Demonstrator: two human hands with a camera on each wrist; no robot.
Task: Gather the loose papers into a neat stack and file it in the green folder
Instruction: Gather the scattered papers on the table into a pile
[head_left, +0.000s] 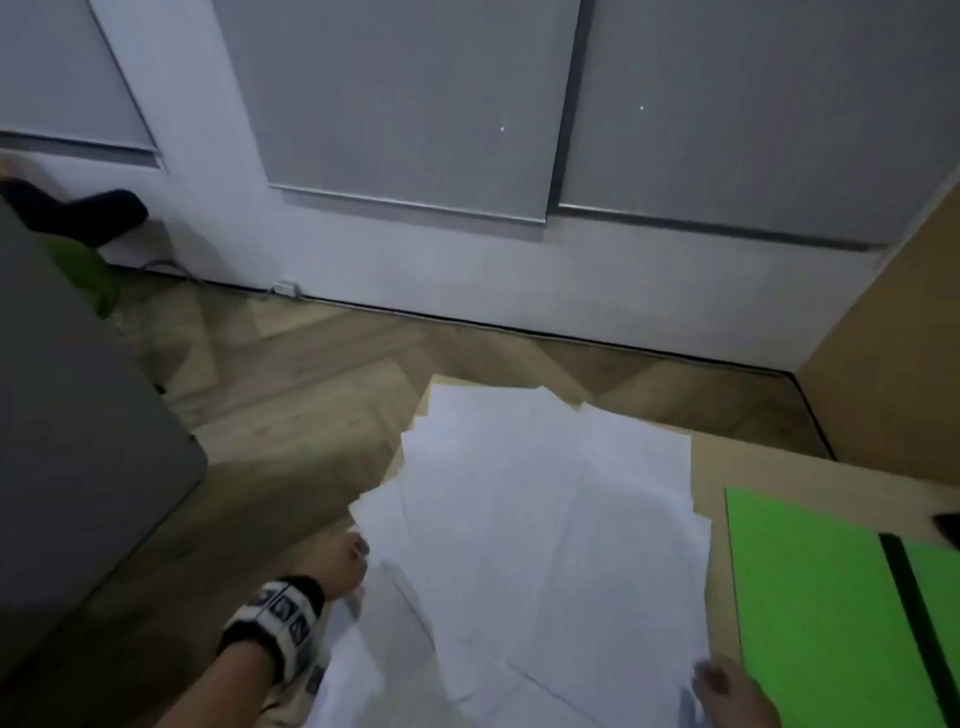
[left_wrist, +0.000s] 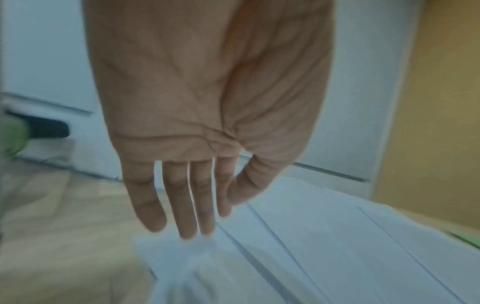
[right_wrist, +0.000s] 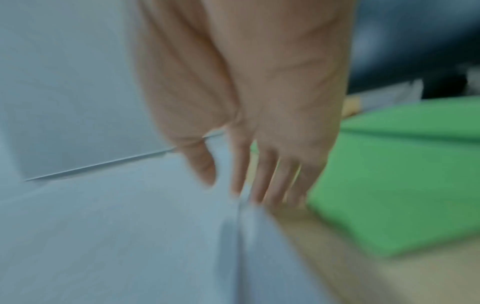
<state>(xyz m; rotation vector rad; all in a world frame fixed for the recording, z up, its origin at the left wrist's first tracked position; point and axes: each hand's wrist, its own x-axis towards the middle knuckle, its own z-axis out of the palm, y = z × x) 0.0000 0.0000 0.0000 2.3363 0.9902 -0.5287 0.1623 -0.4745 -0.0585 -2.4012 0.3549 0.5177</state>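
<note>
Papers fanned loosely on my wooden table; left hand and right hand flank them — fingers straight, gripping nothing; green folder just right.

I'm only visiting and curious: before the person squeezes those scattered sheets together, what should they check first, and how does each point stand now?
1. Loose papers squared into a neat stack: not ok, fanned at angles.
2. Left hand at the papers' left edge, fingers straight: ok.
3. Right hand at the right edge, fingers straight: ok.
4. Green folder close beside the papers: ok.
5. Folder open to receive them: cannot tell.
6. Every sheet lying on the table: cannot tell.
</note>
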